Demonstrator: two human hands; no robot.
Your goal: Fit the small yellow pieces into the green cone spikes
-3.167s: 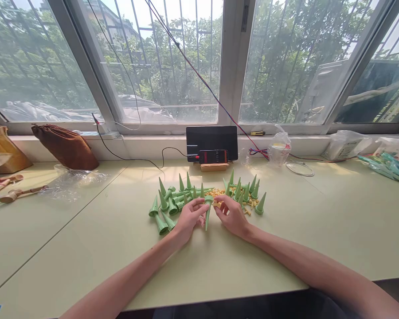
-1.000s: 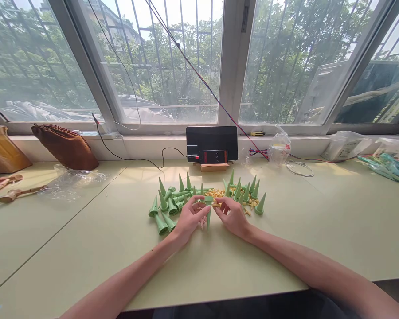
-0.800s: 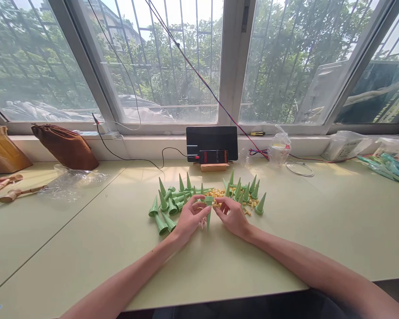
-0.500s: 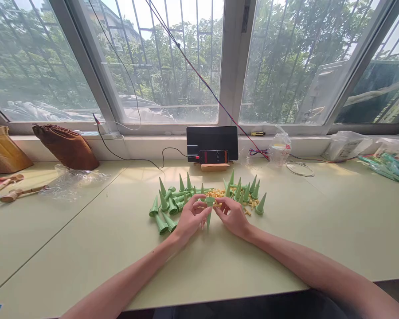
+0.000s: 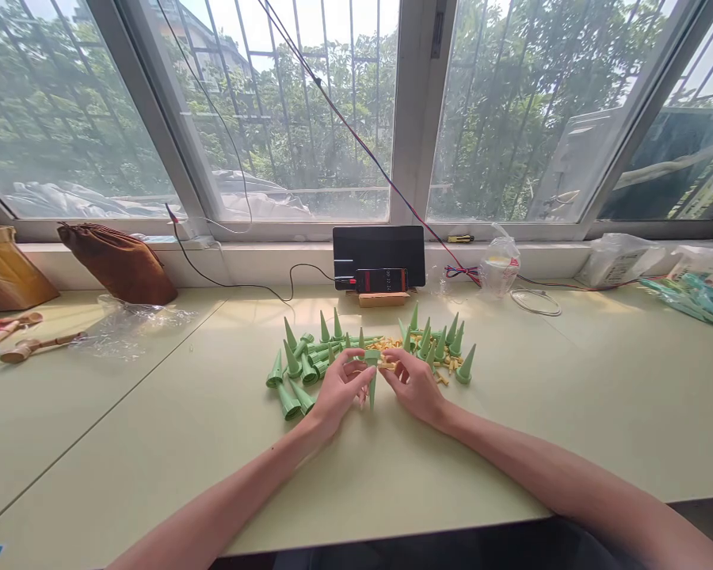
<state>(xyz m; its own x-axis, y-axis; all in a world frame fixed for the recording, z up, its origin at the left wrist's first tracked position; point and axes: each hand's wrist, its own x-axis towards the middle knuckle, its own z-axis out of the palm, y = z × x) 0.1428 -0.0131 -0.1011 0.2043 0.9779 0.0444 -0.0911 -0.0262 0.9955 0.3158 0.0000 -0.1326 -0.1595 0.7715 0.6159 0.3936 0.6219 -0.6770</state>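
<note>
My left hand [image 5: 343,388] is closed on a green plastic watering spike [image 5: 372,388], held point down with its wide collar at the top. Close to that collar, my right hand [image 5: 419,386] pinches a small yellow plastic piece [image 5: 387,365] between thumb and fingers. Whether the yellow piece touches the spike I cannot tell. Beyond my hands lies a heap of small yellow pieces [image 5: 386,344]. Several green spikes [image 5: 290,402] lie or stand left of my left hand, and more upright spikes [image 5: 465,366] stand behind and right of my right hand.
A phone [image 5: 382,280] leans on a brown stand in front of a black tablet [image 5: 379,245]. Right of it are a plastic cup in a bag [image 5: 500,265] and a coiled cable [image 5: 535,303]. Wooden toys [image 5: 36,346] and a brown pouch [image 5: 119,261] lie at left.
The green spike has shifted slightly left and its collar has tilted a little in my left hand. My right hand stays almost in place with the yellow piece.
</note>
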